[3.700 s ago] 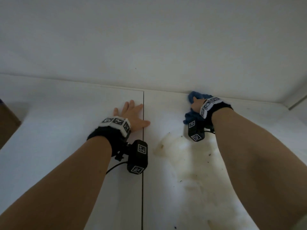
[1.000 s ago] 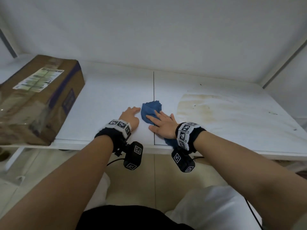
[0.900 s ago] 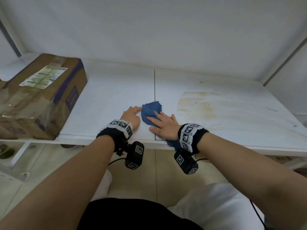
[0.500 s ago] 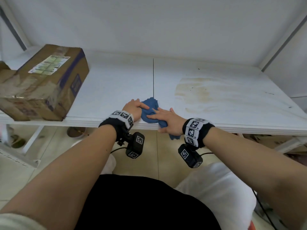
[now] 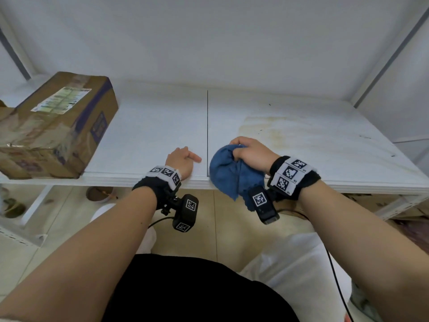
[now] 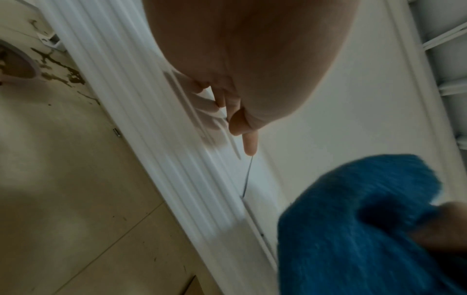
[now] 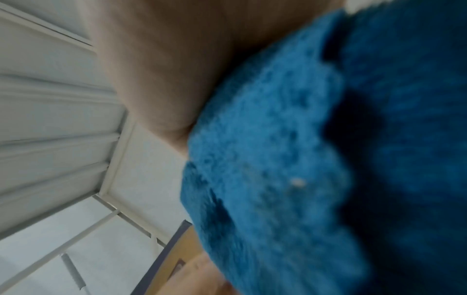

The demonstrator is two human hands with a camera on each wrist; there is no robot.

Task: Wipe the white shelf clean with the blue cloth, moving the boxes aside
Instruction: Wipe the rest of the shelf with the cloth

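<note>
The white shelf (image 5: 151, 126) has a brownish stain (image 5: 290, 133) on its right panel. A taped cardboard box (image 5: 58, 126) sits at its left end. My right hand (image 5: 250, 153) grips the bunched blue cloth (image 5: 228, 173) just above the shelf's front edge, right of the seam; the cloth hangs down past the edge. In the right wrist view the blue cloth (image 7: 303, 159) fills most of the frame below my palm. My left hand (image 5: 183, 159) rests on the shelf left of the seam, fingers loosely curled, index finger out, holding nothing. In the left wrist view my left hand (image 6: 242, 111) lies on the shelf beside the cloth (image 6: 353, 229).
A dark seam (image 5: 207, 126) splits the shelf into two panels. A metal upright (image 5: 383, 59) stands at the back right corner. Below the shelf are a tiled floor, a bowl (image 5: 99, 194) and flattened cardboard (image 5: 371, 198). My knees are close under the front edge.
My right hand went from lying flat on the cloth to bunching it up and lifting it at the front edge. My left hand came off the cloth and rests beside it.
</note>
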